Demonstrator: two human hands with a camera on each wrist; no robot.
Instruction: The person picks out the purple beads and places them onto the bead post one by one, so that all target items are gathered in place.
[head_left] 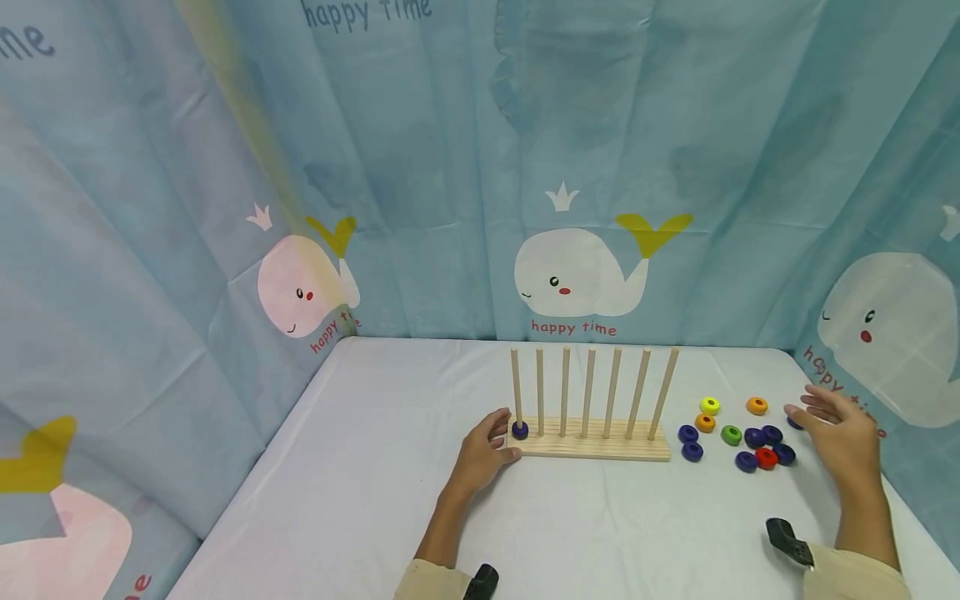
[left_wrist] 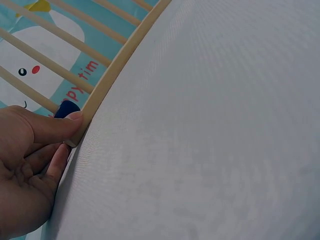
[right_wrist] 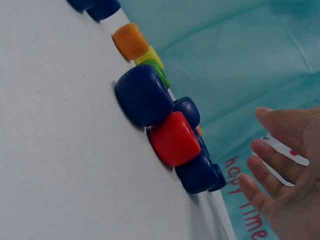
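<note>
A wooden peg rack (head_left: 592, 450) with several upright pegs stands on the table. My left hand (head_left: 482, 450) grips its left end, the thumb on the front edge in the left wrist view. A dark blue bead (head_left: 520, 430) sits at the bottom of the leftmost peg, close to those fingers. Over the right side of the table is my right hand (head_left: 840, 433), its fingers apart and holding nothing. Partly hidden by it lies a blue bead (head_left: 795, 422). In the right wrist view, a red bead (right_wrist: 175, 140) and several blue beads lie beside the right hand's fingers.
Loose beads lie right of the rack: a yellow bead (head_left: 709, 406), an orange bead (head_left: 757, 406), another orange bead (head_left: 705, 423), a green bead (head_left: 731, 435) and several blue ones. A blue curtain (head_left: 435, 167) with whale prints borders the white table (head_left: 375, 467) behind and at both sides.
</note>
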